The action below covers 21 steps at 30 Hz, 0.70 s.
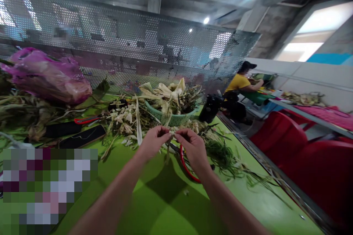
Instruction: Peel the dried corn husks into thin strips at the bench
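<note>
My left hand and my right hand meet over the near side of the table, thumbs and fingertips pinched together. Between them is a small pale piece of dried husk, mostly covered by the fingers. Scissors with red handles lie on the table, partly hidden under my right hand. Just beyond my hands, a green plastic basket holds dried husks. Small cut husk pieces are heaped left of the basket.
A perforated metal panel stands behind the green table. Dark sandpaper-like strips and a pink plastic bag are left. Green fibres and a black container are right. Beyond red chairs, a person sits working.
</note>
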Each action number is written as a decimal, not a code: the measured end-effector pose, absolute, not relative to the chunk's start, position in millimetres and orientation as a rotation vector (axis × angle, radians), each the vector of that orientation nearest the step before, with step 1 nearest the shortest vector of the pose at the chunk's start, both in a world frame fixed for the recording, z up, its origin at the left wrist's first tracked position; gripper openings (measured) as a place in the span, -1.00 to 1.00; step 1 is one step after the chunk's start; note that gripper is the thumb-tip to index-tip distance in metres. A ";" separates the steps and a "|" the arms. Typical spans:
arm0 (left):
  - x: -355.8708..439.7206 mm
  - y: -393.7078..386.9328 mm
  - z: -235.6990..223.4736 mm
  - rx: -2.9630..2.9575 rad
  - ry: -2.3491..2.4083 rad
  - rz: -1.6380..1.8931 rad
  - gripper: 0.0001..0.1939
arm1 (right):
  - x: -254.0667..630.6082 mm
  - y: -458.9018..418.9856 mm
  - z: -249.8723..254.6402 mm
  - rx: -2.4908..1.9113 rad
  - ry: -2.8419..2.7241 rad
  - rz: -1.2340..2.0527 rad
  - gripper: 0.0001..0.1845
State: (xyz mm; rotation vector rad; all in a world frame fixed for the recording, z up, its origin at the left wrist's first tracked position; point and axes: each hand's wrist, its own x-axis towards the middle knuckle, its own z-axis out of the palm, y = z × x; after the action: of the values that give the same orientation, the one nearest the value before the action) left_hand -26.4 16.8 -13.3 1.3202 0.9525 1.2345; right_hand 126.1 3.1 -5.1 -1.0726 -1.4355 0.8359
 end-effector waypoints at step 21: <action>-25.7 16.3 -15.3 1.251 0.823 1.140 -0.79 | 129.1 5.6 -5.8 -1.053 -1.403 0.966 -0.76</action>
State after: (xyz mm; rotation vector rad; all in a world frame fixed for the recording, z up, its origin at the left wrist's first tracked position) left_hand -25.7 16.3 -15.3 1.2505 0.8234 1.1405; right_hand 129.1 5.6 -5.8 -1.0533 -1.4034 0.9663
